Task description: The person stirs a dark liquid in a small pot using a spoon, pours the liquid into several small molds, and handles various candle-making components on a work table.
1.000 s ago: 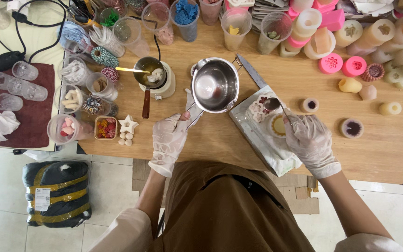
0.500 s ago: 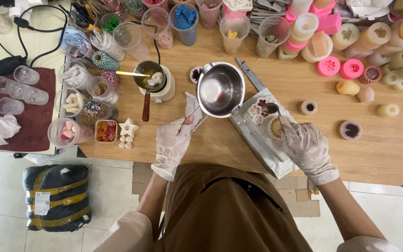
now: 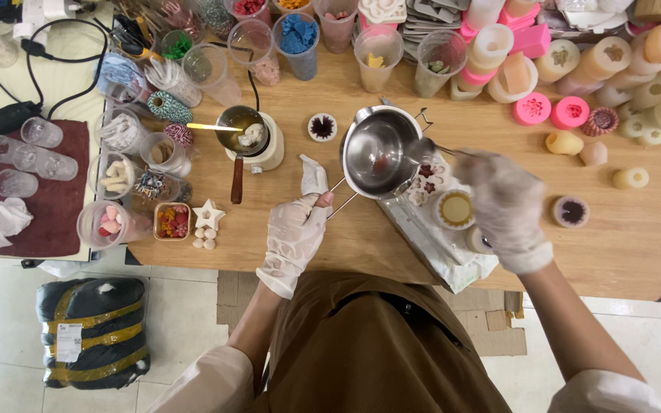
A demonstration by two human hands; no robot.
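Note:
My gloved left hand point(image 3: 294, 233) grips the wire handle of a steel melting pot point(image 3: 377, 153) and holds it tilted above the wooden table point(image 3: 361, 237). A small reddish pool lies in the pot's bottom. My gloved right hand point(image 3: 505, 208), blurred, holds a metal spoon point(image 3: 424, 148) whose bowl reaches over the pot's right rim. Just under the pot's right side sit a white flower-shaped mould point(image 3: 427, 180) and a round yellow candle point(image 3: 454, 209) on a white plastic-wrapped sheet point(image 3: 437, 248).
A small warmer with a ladle of white wax point(image 3: 248, 135) stands left of the pot. Cups of coloured wax bits point(image 3: 298, 40), silicone moulds point(image 3: 531, 108) and finished candles point(image 3: 631, 177) crowd the table's back and right. Glass jars point(image 3: 32, 149) rest on a maroon cloth at far left.
The pot has moved right and tilted over the flower mould. My right hand lifted the spoon from the mould up to the pot's rim.

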